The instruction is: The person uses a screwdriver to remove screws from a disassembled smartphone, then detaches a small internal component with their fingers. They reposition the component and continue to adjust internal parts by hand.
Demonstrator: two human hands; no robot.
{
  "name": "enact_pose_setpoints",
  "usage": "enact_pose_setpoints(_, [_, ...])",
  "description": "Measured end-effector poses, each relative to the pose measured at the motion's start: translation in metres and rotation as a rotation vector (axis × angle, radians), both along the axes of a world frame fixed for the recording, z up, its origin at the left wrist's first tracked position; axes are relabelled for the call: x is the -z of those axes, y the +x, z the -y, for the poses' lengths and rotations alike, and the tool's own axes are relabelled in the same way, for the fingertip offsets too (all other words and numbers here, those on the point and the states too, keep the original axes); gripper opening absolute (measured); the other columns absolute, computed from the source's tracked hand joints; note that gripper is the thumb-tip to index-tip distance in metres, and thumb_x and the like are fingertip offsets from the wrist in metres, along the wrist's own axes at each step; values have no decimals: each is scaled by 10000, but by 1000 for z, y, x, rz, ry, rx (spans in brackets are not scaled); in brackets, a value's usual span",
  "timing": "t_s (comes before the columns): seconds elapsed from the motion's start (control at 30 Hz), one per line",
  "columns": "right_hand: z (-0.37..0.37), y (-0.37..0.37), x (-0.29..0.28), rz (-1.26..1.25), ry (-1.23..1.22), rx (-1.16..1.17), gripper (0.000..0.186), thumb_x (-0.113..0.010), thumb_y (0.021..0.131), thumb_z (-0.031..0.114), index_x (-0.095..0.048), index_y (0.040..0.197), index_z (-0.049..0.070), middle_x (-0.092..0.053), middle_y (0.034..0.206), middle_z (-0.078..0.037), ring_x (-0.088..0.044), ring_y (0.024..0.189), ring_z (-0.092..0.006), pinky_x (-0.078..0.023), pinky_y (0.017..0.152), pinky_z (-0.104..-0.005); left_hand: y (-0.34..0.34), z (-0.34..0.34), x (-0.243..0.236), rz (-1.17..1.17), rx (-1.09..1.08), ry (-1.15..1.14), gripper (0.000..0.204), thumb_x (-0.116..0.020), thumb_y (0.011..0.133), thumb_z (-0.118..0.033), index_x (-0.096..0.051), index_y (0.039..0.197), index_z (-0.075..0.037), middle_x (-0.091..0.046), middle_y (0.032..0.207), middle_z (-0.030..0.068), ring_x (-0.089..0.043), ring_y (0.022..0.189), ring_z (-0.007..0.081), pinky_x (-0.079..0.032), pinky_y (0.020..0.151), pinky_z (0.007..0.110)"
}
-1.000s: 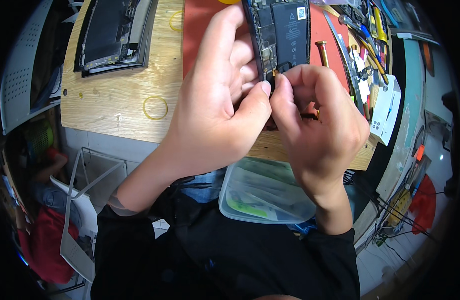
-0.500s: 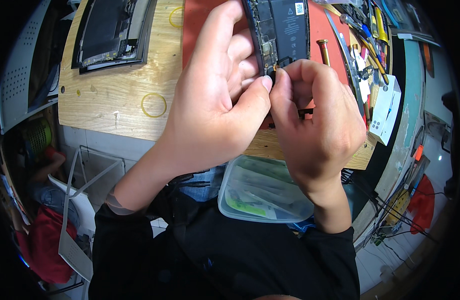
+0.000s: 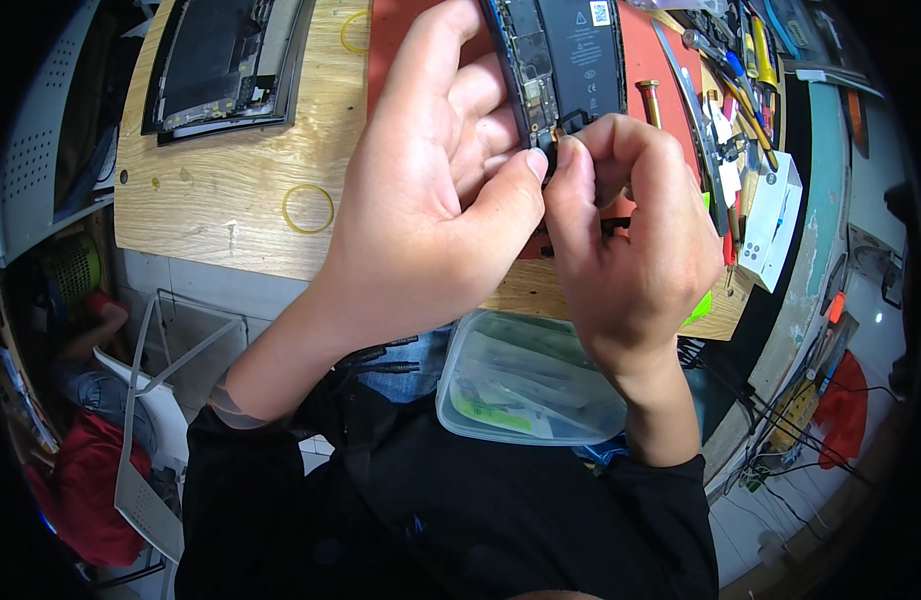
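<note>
An opened phone (image 3: 581,70), with a black battery and exposed board, is held at the top centre over the red mat (image 3: 401,30). My left hand (image 3: 431,220) cradles it along its left side, fingers curled behind it and thumb at its bottom end. My right hand (image 3: 636,240) is closed, with thumb and index fingertips pinched at a small flex connector (image 3: 557,137) at the phone's lower edge, beside my left thumb. The fingertips partly hide what they grip.
Another opened phone stack (image 3: 206,70) lies left on the wooden desk (image 3: 231,220) near rubber bands (image 3: 309,208). Tools (image 3: 741,100) and a white box (image 3: 771,215) line the right. A plastic container (image 3: 531,380) sits below. A person in red (image 3: 91,480) is at lower left.
My right hand has shifted slightly up and left, its fingertips still at the phone's lower edge. More of a green item shows beside it. My left hand stays on the phone.
</note>
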State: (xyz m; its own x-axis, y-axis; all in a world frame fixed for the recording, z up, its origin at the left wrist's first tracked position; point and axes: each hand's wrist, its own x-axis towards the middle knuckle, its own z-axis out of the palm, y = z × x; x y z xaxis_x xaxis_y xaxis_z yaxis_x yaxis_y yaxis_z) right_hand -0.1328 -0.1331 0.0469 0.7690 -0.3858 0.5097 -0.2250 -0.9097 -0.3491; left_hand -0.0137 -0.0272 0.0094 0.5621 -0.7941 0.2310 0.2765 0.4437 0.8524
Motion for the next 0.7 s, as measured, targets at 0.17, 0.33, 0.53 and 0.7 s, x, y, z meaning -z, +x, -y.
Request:
enact_pose_setpoints(0.17, [-1,0,1,2,-25,-3,151,-801,913,-27,-670,986,-12,-688,803,-50,-627,627,-120,-528,582,-275,0,0,0,-2,-2,0,856,-523,966,161,-70,1683,43,-496,1529,267,-560,1405,311,-455,1174,414])
enact_pose_setpoints(0.33, [1,1,2,3,-65,-14,162,-799,911,-27,-659,989,-8,-691,817,-53,-627,638,-130,-527,583,-281,0,-1,-1,-2,0,1,855,-525,966,160,-73,1682,43,-498,1527,268,-561,1405,311,-455,1174,414])
enact_pose_setpoints(0.53, [-3,0,1,-32,-22,25,159,-804,923,-6,-663,995,0,-691,807,-54,-636,627,-121,-525,572,-273,1,-1,-1,0,0,5,853,-527,965,158,-76,1680,44,-501,1525,268,-562,1404,310,-455,1174,414])
enact_pose_setpoints(0.7, [-2,2,3,13,24,18,149,-807,931,8,-675,999,6,-700,800,-51,-645,622,-115,-526,563,-271,-1,-1,-1,-5,0,9,852,-529,965,157,-78,1679,45,-503,1523,269,-563,1403,310,-455,1175,414])
